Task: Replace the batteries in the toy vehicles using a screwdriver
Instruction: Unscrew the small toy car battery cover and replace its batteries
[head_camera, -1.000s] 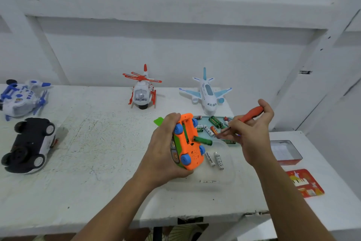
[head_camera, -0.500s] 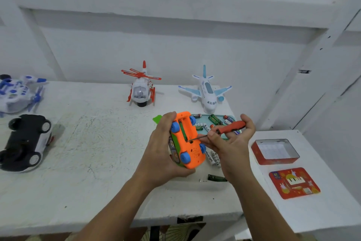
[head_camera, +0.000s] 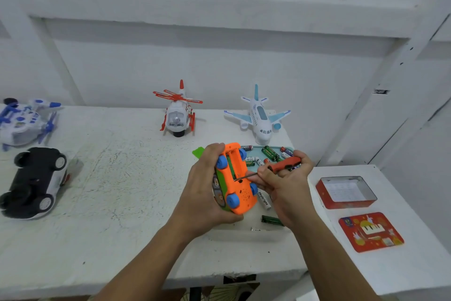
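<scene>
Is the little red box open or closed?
Open. The red box has no lid on, and you can see its pale inside. A flat red lid lies beside it.

I count five toy vehicles: orange car point(head_camera: 238, 178), helicopter point(head_camera: 178, 117), airplane point(head_camera: 260, 117), black car point(head_camera: 34, 181) and blue-white one point(head_camera: 24, 120), the last two at the worktop's left edge. One screwdriver point(head_camera: 284, 164). One red tin point(head_camera: 346, 203), one lid point(head_camera: 371, 232). Batteries point(head_camera: 269, 153) on the teal tray point(head_camera: 256, 153) are too bunched to count. Two more loose near the front edge.

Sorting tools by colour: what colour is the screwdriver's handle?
The screwdriver handle is red-orange, seen in the head view.
</scene>
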`<move>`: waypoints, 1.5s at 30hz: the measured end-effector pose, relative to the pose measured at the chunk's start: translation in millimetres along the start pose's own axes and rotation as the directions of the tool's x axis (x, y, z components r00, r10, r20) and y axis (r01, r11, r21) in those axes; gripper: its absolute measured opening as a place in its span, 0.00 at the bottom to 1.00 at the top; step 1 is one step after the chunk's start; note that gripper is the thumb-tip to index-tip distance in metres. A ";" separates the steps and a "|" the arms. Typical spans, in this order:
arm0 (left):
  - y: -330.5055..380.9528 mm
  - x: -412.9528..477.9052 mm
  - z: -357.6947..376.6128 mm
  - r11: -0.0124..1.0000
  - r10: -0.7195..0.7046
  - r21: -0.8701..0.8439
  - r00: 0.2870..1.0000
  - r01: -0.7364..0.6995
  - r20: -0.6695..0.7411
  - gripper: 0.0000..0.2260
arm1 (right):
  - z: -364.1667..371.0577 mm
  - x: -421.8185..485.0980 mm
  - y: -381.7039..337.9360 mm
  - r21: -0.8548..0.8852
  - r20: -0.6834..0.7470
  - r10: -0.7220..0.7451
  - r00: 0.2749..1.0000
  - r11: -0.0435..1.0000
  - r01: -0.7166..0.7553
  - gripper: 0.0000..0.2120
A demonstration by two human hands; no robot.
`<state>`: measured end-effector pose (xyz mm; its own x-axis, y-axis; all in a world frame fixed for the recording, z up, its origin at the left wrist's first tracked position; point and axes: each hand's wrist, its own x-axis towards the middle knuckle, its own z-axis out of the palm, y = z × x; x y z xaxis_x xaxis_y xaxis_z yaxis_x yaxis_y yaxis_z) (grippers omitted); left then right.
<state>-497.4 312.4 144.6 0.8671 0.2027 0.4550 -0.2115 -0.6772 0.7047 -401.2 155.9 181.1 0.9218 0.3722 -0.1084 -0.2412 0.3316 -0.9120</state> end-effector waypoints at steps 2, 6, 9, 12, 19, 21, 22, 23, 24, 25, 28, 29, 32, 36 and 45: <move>4.3 1.1 -1.1 0.999 0.031 0.022 1.000 -0.031 0.004 0.51 | -1.6 -0.4 -0.6 0.015 0.020 0.029 0.999 0.999 -0.029 0.36; 6.8 1.6 -1.8 0.998 0.035 0.050 0.999 -0.036 0.019 0.50 | -4.5 -1.6 -1.0 0.049 0.027 0.078 0.997 0.996 -0.079 0.36; 5.4 1.3 -1.9 0.996 0.042 0.075 0.999 -0.045 0.032 0.52 | -5.4 -2.5 -5.0 0.034 0.019 0.081 0.997 0.996 -0.081 0.34; 5.1 1.3 -2.1 0.995 0.037 0.088 0.998 -0.041 0.043 0.53 | -8.1 -3.3 -9.5 0.062 -0.014 0.075 0.997 0.995 -0.074 0.35; 6.1 2.4 -1.0 0.990 0.045 0.133 0.997 -0.052 0.061 0.54 | -12.0 -10.6 -18.7 -0.147 -0.150 -0.145 0.978 0.981 0.123 0.39; 8.2 2.5 -1.4 0.992 0.042 0.119 0.998 -0.048 0.056 0.52 | -10.8 -13.0 -18.5 -0.258 -0.164 -0.193 0.967 0.955 0.147 0.38; 8.6 2.1 -1.8 0.993 0.036 0.109 0.998 -0.041 0.055 0.52 | -11.0 -13.4 -17.5 -0.275 -0.162 -0.197 0.967 0.950 0.148 0.37; 8.5 1.9 -2.3 0.995 0.026 0.094 0.998 -0.031 0.052 0.52 | -11.6 -13.2 -16.4 -0.276 -0.160 -0.195 0.968 0.950 0.146 0.36; 7.7 1.4 -2.8 0.997 0.014 0.076 0.999 -0.018 0.047 0.53 | -12.2 -12.7 -15.7 -0.266 -0.163 -0.187 0.969 0.954 0.140 0.34; 6.3 0.9 -3.1 0.998 0.001 0.061 0.999 -0.003 0.041 0.53 | -13.5 -11.6 -15.1 -0.249 -0.171 -0.176 0.969 0.960 0.130 0.33; 2.5 -1.1 -3.0 0.999 -0.045 -0.024 0.999 0.045 0.005 0.53 | -16.2 -7.4 -15.3 -0.204 -0.183 -0.131 0.974 0.975 0.093 0.31; 2.4 -2.0 -2.9 0.996 -0.065 -0.057 0.998 0.064 -0.011 0.53 | -16.8 -6.0 -16.6 -0.197 -0.179 -0.110 0.978 0.978 0.074 0.31; 0.8 -5.3 -2.3 0.984 -0.125 -0.132 0.991 0.119 -0.039 0.54 | -17.8 -1.5 -22.5 -0.179 -0.165 -0.025 0.986 0.984 -0.005 0.34; -1.8 -6.9 -8.3 0.932 -0.240 -0.296 0.968 0.210 -0.070 0.57 | -14.6 9.6 -29.9 -0.150 -0.150 0.053 0.987 0.986 -0.076 0.30; -16.9 -3.9 -36.7 0.819 -0.363 -0.529 0.915 0.222 -0.178 0.55 | 39.8 48.6 -22.2 -0.408 0.029 0.122 0.992 0.907 -0.100 0.20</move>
<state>-513.8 349.0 150.9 0.7898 0.5567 0.2574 -0.2195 -0.1353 0.9662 -363.1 201.1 211.9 0.8761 0.4353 -0.2073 -0.1866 -0.0903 -0.9783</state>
